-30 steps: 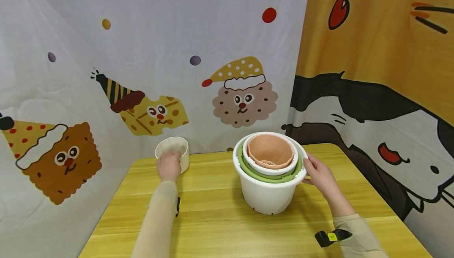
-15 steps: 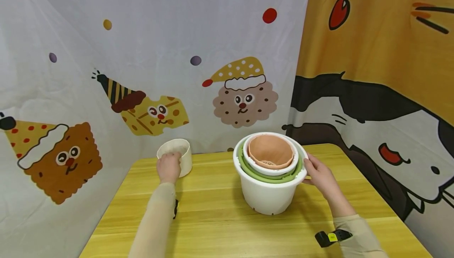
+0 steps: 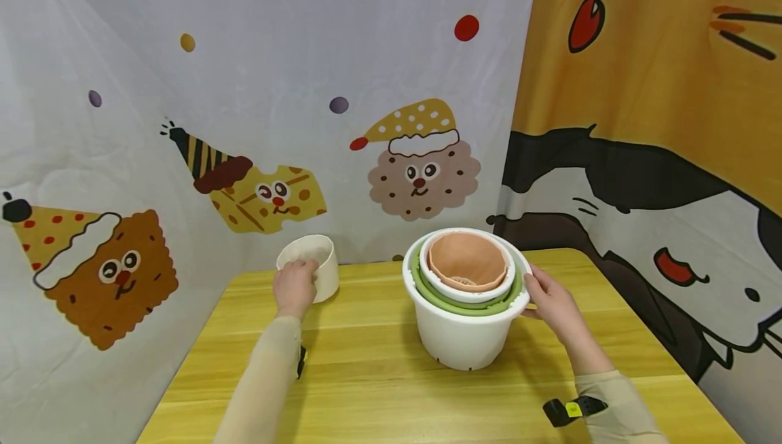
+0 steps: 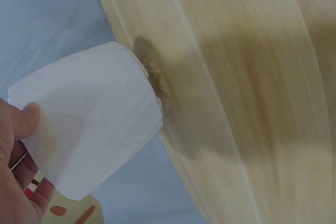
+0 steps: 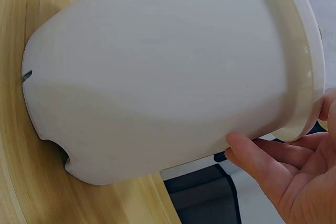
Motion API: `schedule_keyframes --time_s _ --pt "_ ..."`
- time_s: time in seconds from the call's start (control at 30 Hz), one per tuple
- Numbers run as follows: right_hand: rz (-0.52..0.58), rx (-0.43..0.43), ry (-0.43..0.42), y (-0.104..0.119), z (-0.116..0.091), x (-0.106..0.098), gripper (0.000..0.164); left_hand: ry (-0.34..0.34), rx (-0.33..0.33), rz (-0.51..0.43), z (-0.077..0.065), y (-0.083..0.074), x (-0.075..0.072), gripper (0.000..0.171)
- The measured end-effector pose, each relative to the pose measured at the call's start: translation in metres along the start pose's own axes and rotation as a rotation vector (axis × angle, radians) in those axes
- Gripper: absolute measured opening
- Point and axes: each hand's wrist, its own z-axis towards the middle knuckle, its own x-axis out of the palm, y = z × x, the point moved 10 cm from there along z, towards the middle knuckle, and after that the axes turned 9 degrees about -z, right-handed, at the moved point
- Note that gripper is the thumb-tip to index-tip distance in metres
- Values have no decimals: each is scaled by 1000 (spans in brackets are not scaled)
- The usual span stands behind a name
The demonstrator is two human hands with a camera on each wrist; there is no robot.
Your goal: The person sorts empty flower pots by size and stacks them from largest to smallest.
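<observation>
In the head view my left hand (image 3: 296,288) grips the near rim of a small white flowerpot (image 3: 326,280) at the table's far left. The left wrist view has the thumb (image 4: 27,121) on that pot's outer wall, the other fingers partly hidden behind the rim. Its base is close to the tabletop; whether it touches is hard to tell. My right hand (image 3: 552,301) holds the right rim of a large white flowerpot (image 3: 461,339), which stands upright. Nested inside are a green pot (image 3: 467,309), a smaller white pot (image 3: 510,264) and a terracotta-coloured pot (image 3: 467,257) innermost.
Both pots are on a wooden table (image 3: 366,362), its far edge close to a white cartoon-printed curtain (image 3: 366,43). An orange printed cloth (image 3: 641,91) hangs at the right. Tabletop separates the small pot from the nested stack.
My left hand and the small white pot have shifted slightly to the right. The right hand and the nested pots have stayed in place.
</observation>
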Motion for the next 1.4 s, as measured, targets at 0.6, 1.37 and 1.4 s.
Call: schedule_keyframes --time_s 0.6,1.37,1.4 --pt "-8 -4 0 0 1 -1 68 -64 118 -49 4 -37 -22 21" --pt "-4 -2 2 1 0 -1 68 -199 310 -124 10 -89 -52 19" --pt "-5 -1 1 1 0 -1 68 -205 318 -128 11 -91 -54 19"
